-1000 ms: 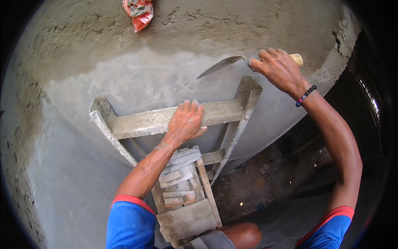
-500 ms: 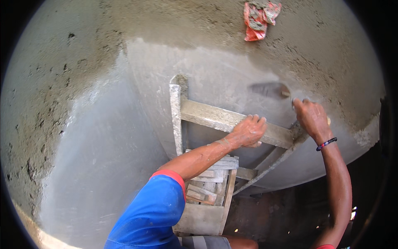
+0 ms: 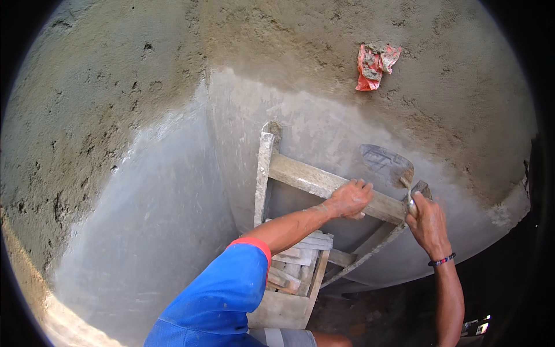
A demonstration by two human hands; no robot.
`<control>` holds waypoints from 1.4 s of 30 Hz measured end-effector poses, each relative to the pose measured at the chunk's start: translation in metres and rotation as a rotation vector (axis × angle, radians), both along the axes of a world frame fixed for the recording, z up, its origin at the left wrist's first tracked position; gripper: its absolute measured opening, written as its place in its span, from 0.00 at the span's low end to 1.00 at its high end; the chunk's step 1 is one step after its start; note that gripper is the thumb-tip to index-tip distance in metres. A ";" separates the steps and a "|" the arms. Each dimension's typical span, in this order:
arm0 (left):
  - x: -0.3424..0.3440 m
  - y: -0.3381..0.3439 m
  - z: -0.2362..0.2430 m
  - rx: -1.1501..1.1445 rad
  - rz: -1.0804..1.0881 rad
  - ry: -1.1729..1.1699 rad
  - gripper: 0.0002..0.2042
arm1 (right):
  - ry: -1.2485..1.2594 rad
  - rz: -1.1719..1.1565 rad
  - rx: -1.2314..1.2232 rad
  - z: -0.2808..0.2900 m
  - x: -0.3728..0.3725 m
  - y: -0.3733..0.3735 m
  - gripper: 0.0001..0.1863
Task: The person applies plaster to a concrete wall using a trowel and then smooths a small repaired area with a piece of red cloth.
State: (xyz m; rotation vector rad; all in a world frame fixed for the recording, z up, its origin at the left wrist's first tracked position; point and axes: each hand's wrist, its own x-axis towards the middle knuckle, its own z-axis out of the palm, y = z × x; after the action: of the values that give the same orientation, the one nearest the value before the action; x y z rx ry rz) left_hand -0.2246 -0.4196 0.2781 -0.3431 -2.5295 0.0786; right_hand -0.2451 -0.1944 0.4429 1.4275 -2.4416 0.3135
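My right hand is closed round the handle of a trowel, whose broad, cement-smeared blade points left close to the wall. Beyond the blade is smooth grey plaster; whether blade and wall touch I cannot tell. My left hand grips the top rung of a wooden ladder, with its fingers curled over the upper edge. The ladder leans against the wall, its rails and rung crusted with cement. The right rail's top stands just beside my right hand.
A red and white crumpled wrapper is stuck in the rough, damp plaster above. On the left, another smooth wall face meets this one at a corner. Below my left arm, a wooden frame carries several board pieces. Dark ground lies at lower right.
My right hand and the trowel have come lower in view, and the blade, blurred before, is now sharp. My left hand keeps its hold on the rung. The whole view has shifted.
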 end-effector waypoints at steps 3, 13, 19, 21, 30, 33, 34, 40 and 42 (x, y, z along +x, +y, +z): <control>-0.006 0.005 0.000 0.000 0.002 -0.045 0.29 | -0.331 -0.188 -0.022 -0.026 0.021 0.058 0.13; -0.005 0.009 0.000 0.019 0.020 -0.094 0.29 | -1.125 -0.416 -0.179 -0.188 0.114 0.211 0.12; 0.004 0.007 0.002 0.010 0.045 -0.094 0.28 | -1.074 -0.482 -0.081 -0.206 0.138 0.237 0.12; 0.007 0.008 0.003 0.039 0.063 -0.103 0.29 | -1.044 -0.505 -0.072 -0.208 0.138 0.242 0.12; 0.120 -0.110 0.055 0.652 0.310 1.030 0.35 | -1.095 -0.621 -0.099 -0.228 0.128 0.256 0.13; 0.146 -0.223 0.059 0.712 0.547 1.155 0.38 | -1.031 -0.576 -0.090 -0.244 0.117 0.257 0.13; 0.143 -0.256 0.058 0.705 0.617 1.097 0.40 | -1.040 -0.573 -0.091 -0.245 0.114 0.253 0.13; 0.081 -0.318 0.074 0.540 0.790 1.111 0.40 | -1.167 -0.635 -0.111 -0.257 0.097 0.235 0.12; 0.080 -0.326 0.045 0.602 0.790 1.133 0.39 | -1.168 -0.638 -0.093 -0.258 0.097 0.222 0.12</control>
State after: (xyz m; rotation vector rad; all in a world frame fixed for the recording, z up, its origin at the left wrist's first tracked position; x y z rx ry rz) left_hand -0.1450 -0.7456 0.3233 0.7515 -1.3169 -0.1489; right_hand -0.1482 0.0277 0.1852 0.2858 -3.4639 1.3543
